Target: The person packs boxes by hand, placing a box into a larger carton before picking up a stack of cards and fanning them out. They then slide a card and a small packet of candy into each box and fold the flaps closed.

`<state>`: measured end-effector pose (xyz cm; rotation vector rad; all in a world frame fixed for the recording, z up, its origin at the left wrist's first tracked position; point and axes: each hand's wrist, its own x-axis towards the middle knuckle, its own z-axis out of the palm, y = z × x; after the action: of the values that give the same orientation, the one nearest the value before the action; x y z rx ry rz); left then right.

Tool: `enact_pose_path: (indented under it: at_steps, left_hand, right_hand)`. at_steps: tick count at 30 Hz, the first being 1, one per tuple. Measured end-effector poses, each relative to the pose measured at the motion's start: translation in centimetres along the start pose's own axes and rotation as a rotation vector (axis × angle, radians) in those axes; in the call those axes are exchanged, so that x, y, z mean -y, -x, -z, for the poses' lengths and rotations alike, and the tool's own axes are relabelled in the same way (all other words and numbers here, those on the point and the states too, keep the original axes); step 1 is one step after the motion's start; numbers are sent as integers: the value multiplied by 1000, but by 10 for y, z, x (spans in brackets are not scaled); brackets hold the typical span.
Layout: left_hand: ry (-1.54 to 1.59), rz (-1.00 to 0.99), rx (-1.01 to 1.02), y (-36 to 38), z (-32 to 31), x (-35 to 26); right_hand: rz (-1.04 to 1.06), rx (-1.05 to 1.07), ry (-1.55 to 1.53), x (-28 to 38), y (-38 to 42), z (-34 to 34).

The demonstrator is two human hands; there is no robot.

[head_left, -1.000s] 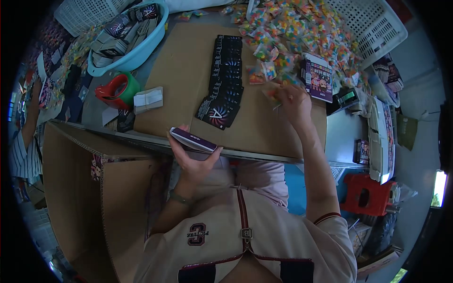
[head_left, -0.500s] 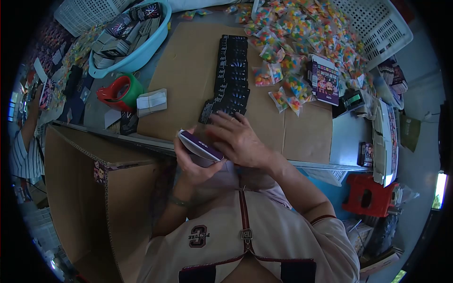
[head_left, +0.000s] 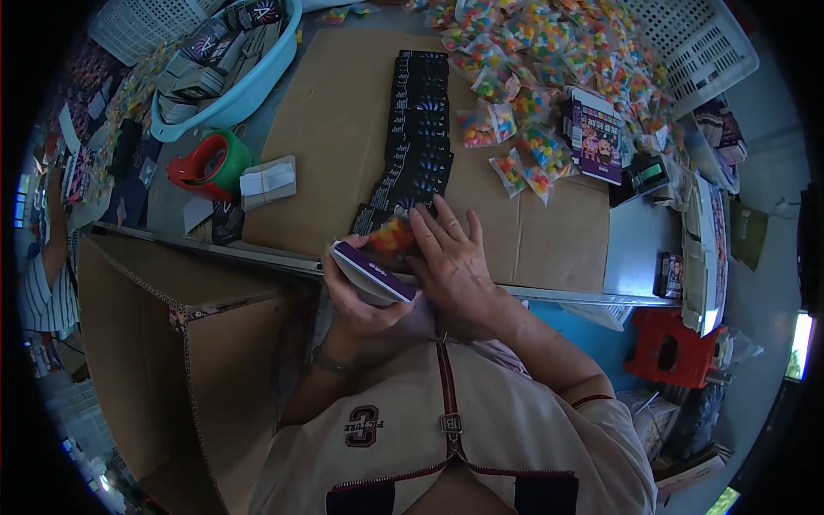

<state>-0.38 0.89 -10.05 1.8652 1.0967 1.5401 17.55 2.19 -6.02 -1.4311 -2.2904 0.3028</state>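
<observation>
My left hand (head_left: 350,296) is closed round a small purple-and-white cardboard box (head_left: 374,273), tilted, its long edge towards the table. My right hand (head_left: 452,256) is stretched out with its fingers spread, fingertips at the near end of a row of overlapping black cards (head_left: 419,129). Between the box and my right hand shows a clear packet of orange and yellow candies (head_left: 390,238), right beside the thumb and close over the nearest cards. The row runs away from me over a flat cardboard sheet (head_left: 326,103).
Many candy packets (head_left: 549,51) lie heaped at the back right, near a printed purple box (head_left: 595,137). To the left are a blue basin (head_left: 279,64) of card stacks, a red-and-green tape dispenser (head_left: 215,167) and a pale stack (head_left: 268,183). A large open carton (head_left: 137,343) stands below left.
The candy packet now shows plainly between the box and my right hand. My right hand has moved slightly right and its fingers have spread. My left hand still holds the box.
</observation>
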Motion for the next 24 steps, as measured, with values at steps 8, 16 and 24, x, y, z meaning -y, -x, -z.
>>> enact_pose_path:
  at_steps: [8, 16, 24]
  left_hand:
    - [26, -16, -19, 3, -2, 6]
    - [-35, -8, 85, 7, 3, 5]
    - [3, -14, -19, 2, -1, 3]
  right_hand:
    - [-20, 20, 8, 0, 6, 6]
    - [-84, -64, -57, -18, -4, 20]
    - [48, 138, 53, -3, 13, 16]
